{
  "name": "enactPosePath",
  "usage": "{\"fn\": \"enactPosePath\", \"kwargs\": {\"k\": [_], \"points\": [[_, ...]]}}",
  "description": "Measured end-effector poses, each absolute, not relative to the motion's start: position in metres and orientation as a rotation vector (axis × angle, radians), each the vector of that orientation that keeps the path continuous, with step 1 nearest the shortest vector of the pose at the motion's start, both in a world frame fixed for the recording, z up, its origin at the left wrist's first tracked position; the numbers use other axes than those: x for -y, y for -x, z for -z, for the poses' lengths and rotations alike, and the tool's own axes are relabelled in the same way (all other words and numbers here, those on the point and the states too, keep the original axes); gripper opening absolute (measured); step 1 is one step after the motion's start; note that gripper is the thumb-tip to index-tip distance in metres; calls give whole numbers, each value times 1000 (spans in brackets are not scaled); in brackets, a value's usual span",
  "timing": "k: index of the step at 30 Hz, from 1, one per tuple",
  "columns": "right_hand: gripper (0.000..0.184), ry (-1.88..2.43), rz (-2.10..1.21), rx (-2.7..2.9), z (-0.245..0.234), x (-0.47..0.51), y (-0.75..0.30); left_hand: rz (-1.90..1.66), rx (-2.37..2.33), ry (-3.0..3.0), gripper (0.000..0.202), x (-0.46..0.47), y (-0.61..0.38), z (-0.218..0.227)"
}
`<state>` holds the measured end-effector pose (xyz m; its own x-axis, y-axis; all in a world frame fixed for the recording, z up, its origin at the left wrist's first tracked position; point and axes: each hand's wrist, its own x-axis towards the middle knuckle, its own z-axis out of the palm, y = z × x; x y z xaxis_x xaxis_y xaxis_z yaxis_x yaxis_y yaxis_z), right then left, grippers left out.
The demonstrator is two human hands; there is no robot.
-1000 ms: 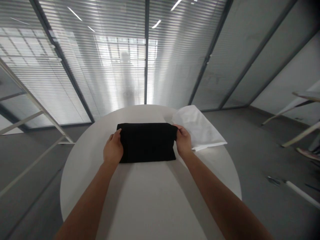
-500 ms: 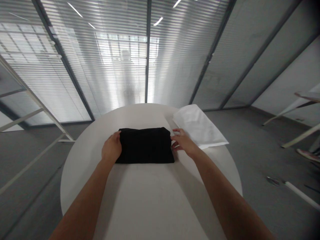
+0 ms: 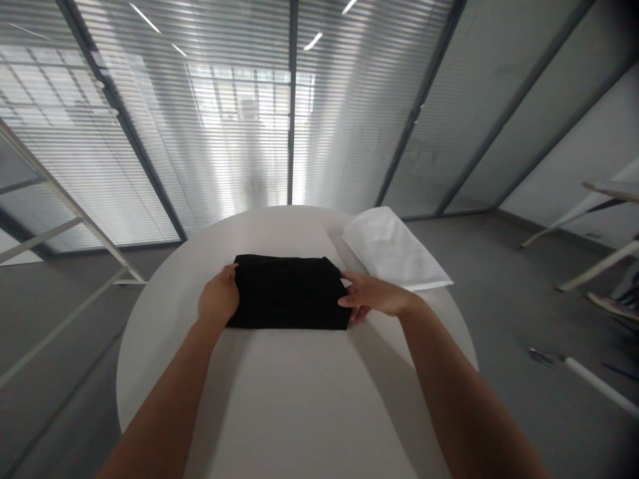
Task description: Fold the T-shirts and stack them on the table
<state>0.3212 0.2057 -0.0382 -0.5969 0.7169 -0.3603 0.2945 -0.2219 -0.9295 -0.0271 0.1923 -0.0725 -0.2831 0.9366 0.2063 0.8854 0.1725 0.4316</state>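
Observation:
A folded black cloth (image 3: 289,293) lies as a flat, wide bundle on the round white table (image 3: 299,399). At its left edge my left hand (image 3: 218,298) is closed, with the thumb along the side and most fingertips hidden. My right hand (image 3: 367,295) pinches the right edge, the thumb on the cloth's face and the other fingers at or behind the side. Just beyond my right hand rests a flat white bag or packet (image 3: 397,249), apart from the cloth.
A white metal frame (image 3: 74,199) stands left of the table. Behind the table are glass panels with blinds (image 3: 224,153). On the floor at right lie a white pole (image 3: 599,386) and a small metal item (image 3: 540,357); another table (image 3: 612,189) stands farther right.
My right hand has turned and moved down along the cloth's right edge, bringing its thumb onto the cloth. My left hand keeps its place at the left edge. The view has shifted slightly.

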Motion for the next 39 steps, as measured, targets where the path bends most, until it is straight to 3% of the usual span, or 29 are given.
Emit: {"fn": "enactPosePath", "kwargs": {"k": [5, 11, 17, 22, 25, 29, 39], "points": [[100, 1115, -1890, 1730, 39, -203, -320, -712, -2249, -1879, 45, -194, 30, 74], [75, 1277, -1649, 1533, 53, -207, -297, -742, -2189, -1932, 46, -198, 32, 81], [46, 1716, -976, 1383, 70, -230, -295, -573, -2299, -1867, 48, -195, 32, 76], [47, 1548, -308, 1700, 65, -222, -283, -580, -2523, -1819, 48, -185, 21, 65], [52, 1498, -246, 1935, 71, -211, -264, -754, -2475, -2079, 54, -181, 13, 65], [53, 1710, -291, 2107, 85, -210, -249, -566, -2251, -2218, 54, -182, 9, 73], [55, 1929, -260, 1906, 83, -213, -248, -456, -2326, -2032, 61, -185, 11, 73]]}}
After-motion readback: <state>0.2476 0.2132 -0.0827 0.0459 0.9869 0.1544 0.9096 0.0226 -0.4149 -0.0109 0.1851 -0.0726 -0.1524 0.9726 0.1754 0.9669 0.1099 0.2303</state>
